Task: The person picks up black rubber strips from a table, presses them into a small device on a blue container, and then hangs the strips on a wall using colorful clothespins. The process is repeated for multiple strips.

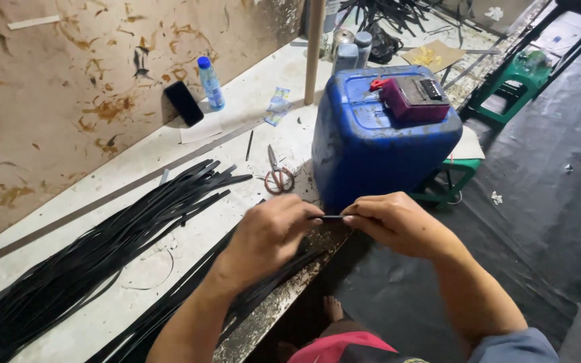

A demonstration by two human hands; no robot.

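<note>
My left hand and my right hand pinch the two ends of a thin black strip between their fingertips, just above the front edge of the white workbench. Under my left forearm lies a loose row of long black strips. A bigger pile of the same black strips spreads across the bench to the left. Small scissors with reddish handles lie on the bench behind my hands.
A blue plastic jerrycan stands right behind my hands with a maroon box on top. A dark phone and a small bottle rest by the stained wall. Green stools stand on the dark floor at right.
</note>
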